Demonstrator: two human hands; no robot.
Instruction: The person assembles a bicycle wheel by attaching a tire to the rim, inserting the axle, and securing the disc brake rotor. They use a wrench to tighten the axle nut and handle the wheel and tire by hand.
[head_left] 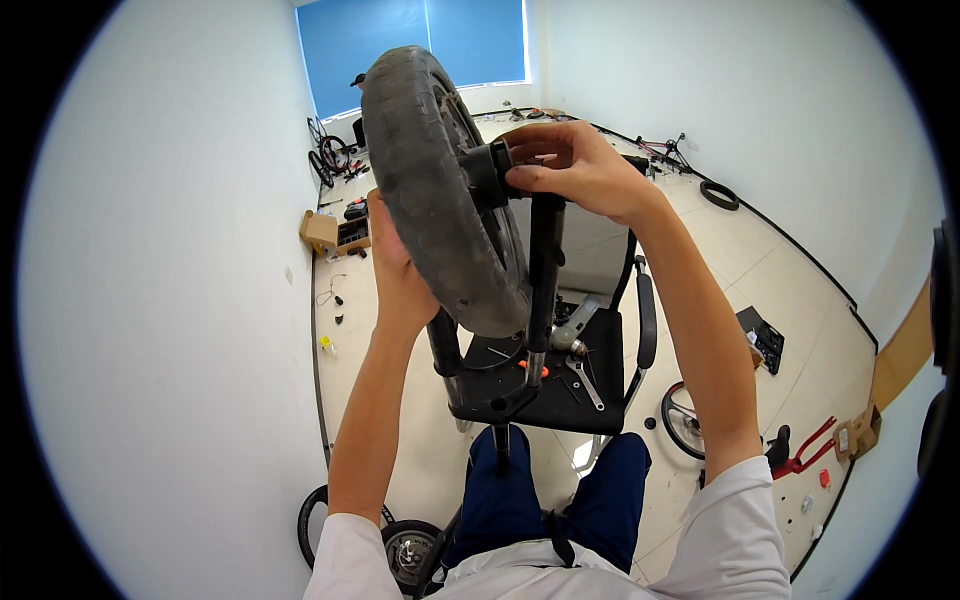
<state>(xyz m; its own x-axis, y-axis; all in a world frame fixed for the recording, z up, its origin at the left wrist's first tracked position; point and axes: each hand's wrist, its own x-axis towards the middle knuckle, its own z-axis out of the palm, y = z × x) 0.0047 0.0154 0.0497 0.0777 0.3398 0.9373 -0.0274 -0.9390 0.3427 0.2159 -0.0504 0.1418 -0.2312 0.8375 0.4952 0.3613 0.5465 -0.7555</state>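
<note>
A small wheel with a worn grey tire (pixel 415 180) stands up between the legs of a black fork (pixel 545 250), which is upside down with its steerer tube pointing down between my knees. My left hand (pixel 398 275) is closed against the wheel's left side; the tire hides most of its fingers. On the other side, my right hand (pixel 580 170) curls its thumb and fingers round the top end of the right fork leg, beside the black hub (pixel 487 175). Behind the fork, an adjustable wrench (pixel 586 385) and an orange-handled tool (pixel 534 369) lie on the chair seat (pixel 560 410).
The black chair's armrest (pixel 646 315) rises right of the fork. A wheel (pixel 410 550) lies by my left leg and another wheel (pixel 684 420) to the right. A red fork (pixel 805 455), an open tool case (pixel 762 340) and a cardboard box (pixel 320 232) sit farther out.
</note>
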